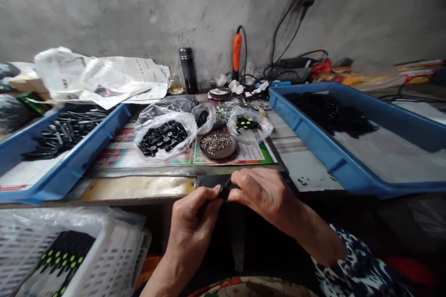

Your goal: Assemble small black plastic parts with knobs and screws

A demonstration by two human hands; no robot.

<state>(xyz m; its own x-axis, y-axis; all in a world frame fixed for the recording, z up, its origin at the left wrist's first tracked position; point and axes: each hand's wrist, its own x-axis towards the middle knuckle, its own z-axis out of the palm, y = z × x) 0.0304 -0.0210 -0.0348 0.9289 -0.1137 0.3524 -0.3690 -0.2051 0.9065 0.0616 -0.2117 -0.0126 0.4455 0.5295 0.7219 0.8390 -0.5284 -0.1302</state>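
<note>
Between the fingertips of both hands is a small black part (226, 189), largely covered, so its exact kind does not show. My left hand (193, 216) pinches it from the left with thumb and forefinger. From the right, my right hand (263, 195) closes its fingers on the same part. Both hands are at the table's front edge, over a dark plate (211, 181). Just beyond them stands a round dish (218, 152) of small metal rivet-like pieces. A clear bag of black round-headed parts (165, 138) and another bag with black and yellow-green parts (248, 124) lie open behind.
Blue trays with black parts flank the work area, one on the left (78, 160) and one on the right (324, 148). A white basket (116, 250) sits low at left. Along the wall are a black flask (188, 72), an orange-handled tool (237, 53) and papers (114, 79).
</note>
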